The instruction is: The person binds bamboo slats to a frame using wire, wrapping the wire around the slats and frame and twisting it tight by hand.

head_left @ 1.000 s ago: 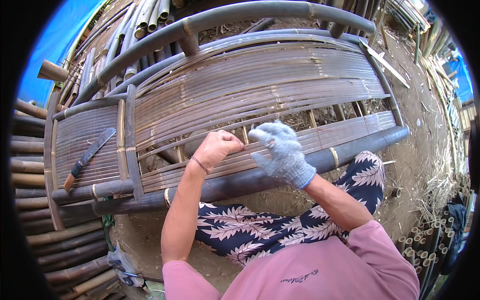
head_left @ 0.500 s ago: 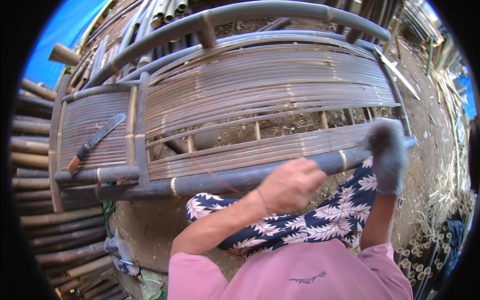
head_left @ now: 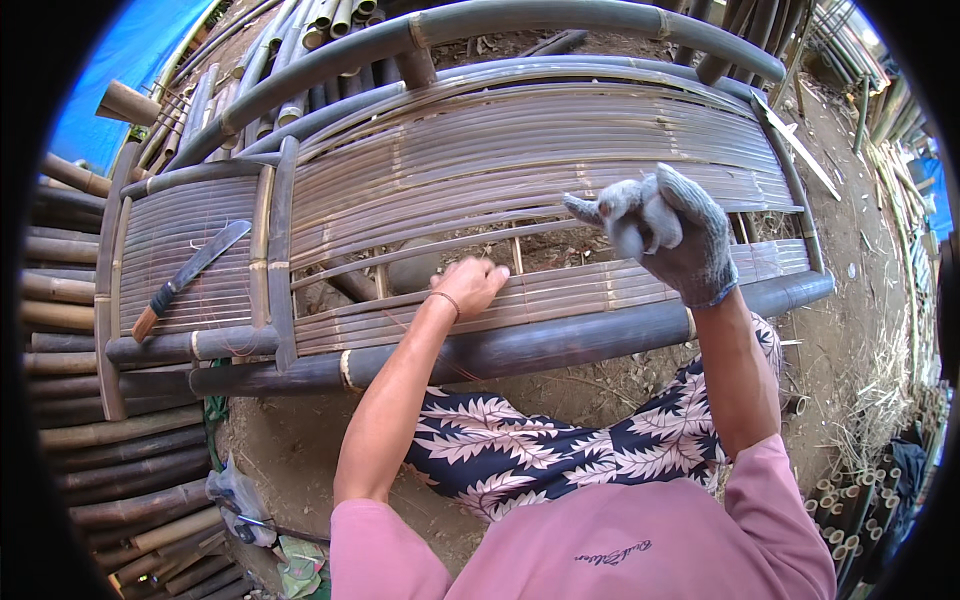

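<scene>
A bamboo bench seat of split slats lies before me, framed by dark bamboo poles. My bare left hand is closed over the near slats, beside the gap in the seat. Whatever its fingers grip is hidden or too thin to make out. My right hand, in a grey knit glove, is raised over the right part of that gap. Its fingers are curled, with some tips sticking out, and no object shows clearly in them. Thin reddish string hangs over the thick front pole, below my left hand.
A large knife with a wooden handle lies on the slatted left section. Stacked bamboo poles fill the left side. A pale blade-like strip leans at the far right corner. A plastic bag sits at lower left.
My left hand has moved up and left, from before the front pole onto the slats. My gloved right hand has swung left and up, over the seat's gap. The knife stays put.
</scene>
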Demonstrator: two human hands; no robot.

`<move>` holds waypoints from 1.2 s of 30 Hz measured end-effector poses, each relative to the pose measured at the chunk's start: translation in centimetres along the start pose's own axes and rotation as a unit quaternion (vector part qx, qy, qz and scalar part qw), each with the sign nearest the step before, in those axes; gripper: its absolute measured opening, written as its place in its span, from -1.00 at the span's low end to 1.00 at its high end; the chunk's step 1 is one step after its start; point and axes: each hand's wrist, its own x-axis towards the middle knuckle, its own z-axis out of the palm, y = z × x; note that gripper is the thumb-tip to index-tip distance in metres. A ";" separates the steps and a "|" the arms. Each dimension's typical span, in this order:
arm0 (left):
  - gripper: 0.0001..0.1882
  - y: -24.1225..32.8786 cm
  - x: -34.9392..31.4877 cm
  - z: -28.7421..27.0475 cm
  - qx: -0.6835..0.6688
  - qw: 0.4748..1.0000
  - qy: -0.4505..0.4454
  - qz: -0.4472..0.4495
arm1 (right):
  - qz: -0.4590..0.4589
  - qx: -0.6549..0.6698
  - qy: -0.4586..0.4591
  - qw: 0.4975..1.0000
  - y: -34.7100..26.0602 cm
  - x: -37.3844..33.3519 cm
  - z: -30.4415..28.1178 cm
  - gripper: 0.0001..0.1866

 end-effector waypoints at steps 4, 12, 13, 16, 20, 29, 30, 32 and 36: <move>-0.60 -2.1 1.3 1.0 -0.101 0.990 -0.042 0.088 | 0.057 -0.812 -0.021 0.580 1.2 0.4 -2.4 -0.56; -0.64 0.1 -0.1 1.0 -0.050 0.996 0.023 0.073 | -0.041 -0.712 -0.222 0.664 10.8 -5.0 3.3 -0.90; -0.65 0.3 -0.3 0.8 -0.047 0.996 0.023 0.078 | -0.068 -0.704 -0.209 0.676 11.2 -5.2 3.4 -0.91; -0.65 -1.1 -0.9 1.6 -0.055 0.996 0.021 0.066 | 0.093 -0.773 -0.227 0.585 7.4 -9.2 -0.6 -0.92; -0.73 -0.8 0.3 0.7 -0.102 0.988 0.059 0.103 | 0.230 -0.611 -0.074 0.754 5.0 -8.8 -0.4 -0.88; -0.64 -8.1 -10.7 -2.9 0.234 0.939 0.098 0.231 | 0.093 -0.781 0.336 0.518 -5.3 -18.3 -12.8 -0.67; -0.70 -8.7 -10.7 -2.8 0.249 0.929 0.115 0.247 | 0.040 -0.832 0.353 0.425 -5.5 -17.5 -12.7 -0.56; -0.80 -9.7 -10.3 -2.8 0.282 0.908 0.147 0.274 | -0.183 -0.887 0.318 0.280 -3.3 -14.7 -9.3 -0.40; -0.91 -4.7 -10.4 -1.7 0.005 0.922 0.157 0.353 | -0.133 -0.704 0.058 0.695 6.3 -7.8 3.2 -0.26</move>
